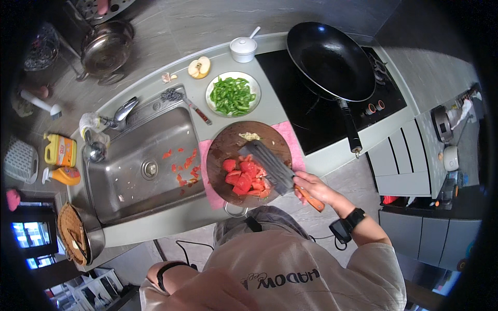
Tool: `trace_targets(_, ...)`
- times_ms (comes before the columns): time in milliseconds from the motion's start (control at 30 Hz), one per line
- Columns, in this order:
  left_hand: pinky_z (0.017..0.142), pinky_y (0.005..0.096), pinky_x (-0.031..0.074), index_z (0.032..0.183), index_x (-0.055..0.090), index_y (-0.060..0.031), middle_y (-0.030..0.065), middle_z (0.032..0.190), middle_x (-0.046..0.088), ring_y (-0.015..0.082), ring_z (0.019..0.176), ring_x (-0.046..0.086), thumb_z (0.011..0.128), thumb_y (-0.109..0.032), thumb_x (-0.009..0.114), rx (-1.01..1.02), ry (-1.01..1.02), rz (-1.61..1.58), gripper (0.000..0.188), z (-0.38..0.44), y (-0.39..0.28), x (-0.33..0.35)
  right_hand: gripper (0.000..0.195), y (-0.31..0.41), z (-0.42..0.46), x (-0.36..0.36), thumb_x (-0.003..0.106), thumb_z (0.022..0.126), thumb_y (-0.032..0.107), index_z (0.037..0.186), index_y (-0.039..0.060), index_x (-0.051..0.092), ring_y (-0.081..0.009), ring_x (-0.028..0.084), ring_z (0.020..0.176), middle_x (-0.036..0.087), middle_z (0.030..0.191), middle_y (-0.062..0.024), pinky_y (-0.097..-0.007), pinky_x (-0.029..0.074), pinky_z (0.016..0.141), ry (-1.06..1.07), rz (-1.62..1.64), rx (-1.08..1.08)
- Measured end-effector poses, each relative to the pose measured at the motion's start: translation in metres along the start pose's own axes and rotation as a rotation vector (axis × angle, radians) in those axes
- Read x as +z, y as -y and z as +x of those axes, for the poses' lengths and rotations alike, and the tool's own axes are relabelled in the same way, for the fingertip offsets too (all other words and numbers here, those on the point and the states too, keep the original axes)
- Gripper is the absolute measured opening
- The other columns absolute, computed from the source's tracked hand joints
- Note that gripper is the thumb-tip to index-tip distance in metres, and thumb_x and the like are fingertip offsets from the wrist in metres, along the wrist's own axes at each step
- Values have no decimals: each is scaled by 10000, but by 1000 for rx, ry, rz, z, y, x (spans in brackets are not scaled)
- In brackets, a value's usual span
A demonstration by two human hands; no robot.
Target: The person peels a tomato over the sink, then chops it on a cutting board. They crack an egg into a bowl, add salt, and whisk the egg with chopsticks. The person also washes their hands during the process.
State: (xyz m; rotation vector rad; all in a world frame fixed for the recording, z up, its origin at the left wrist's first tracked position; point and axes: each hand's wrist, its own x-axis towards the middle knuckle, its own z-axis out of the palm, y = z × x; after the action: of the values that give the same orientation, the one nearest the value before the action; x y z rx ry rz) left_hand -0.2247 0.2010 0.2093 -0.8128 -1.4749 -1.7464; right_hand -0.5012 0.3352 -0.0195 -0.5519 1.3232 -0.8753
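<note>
My right hand (pixel 313 187) grips a Chinese cleaver by its wooden handle (pixel 316 204). The broad ridged-looking blade (pixel 272 167) lies over the right part of a round wooden cutting board (pixel 218 140). Left of the blade, and partly under its edge, are chunks of cut red tomato (pixel 246 177). A small heap of minced garlic (pixel 249 136) sits near the board's far edge. Beneath the board is a pink cloth (pixel 286 134). My left hand is out of view; only part of that arm shows at the lower left.
Left is a steel sink (pixel 132 182) with red scraps. Sliced green peppers (pixel 232 96) fill a plate beyond the board, near a peeling knife (pixel 198 112), a halved fruit (pixel 199 67) and a lidded white pot (pixel 243 49). A black wok (pixel 330 62) stands on the cooktop (pixel 307 132), its handle pointing towards me.
</note>
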Motion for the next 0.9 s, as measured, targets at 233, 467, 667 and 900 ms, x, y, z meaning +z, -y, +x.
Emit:
trace_targets(233,617,270,527,877,718,-24,104,854,702,195,684,665,861,-15,612,-144,-71,192,108,4,25,-5,264,37,22,7,518,963,241,1115,26,497,-339,638,646,569,681,-113,-426,527,627,-157,-951,-337)
trace_targets(467,570,278,523,764,729,-8,97,763,702,198,642,671,662,32,755,-640,-282,462,113,-23,31,-13,564,32,26,13,654,796,214,1303,23,497,-318,630,905,554,1073,-148,-398,527,764,-276,-1347,-484)
trace_targets(667,550,279,519,759,715,56,123,755,696,169,641,655,699,56,714,-856,-517,489,60,-35,53,-20,569,31,27,22,719,769,264,1271,59,547,-262,590,975,581,1043,-101,-357,516,769,-417,-1337,-641)
trace_targets(900,513,315,472,622,627,45,211,753,654,231,485,580,927,-174,546,-737,-689,183,384,-82,51,-58,297,19,-3,-5,640,861,222,1133,103,644,-305,619,933,616,1051,-81,-384,524,764,-836,-948,-697)
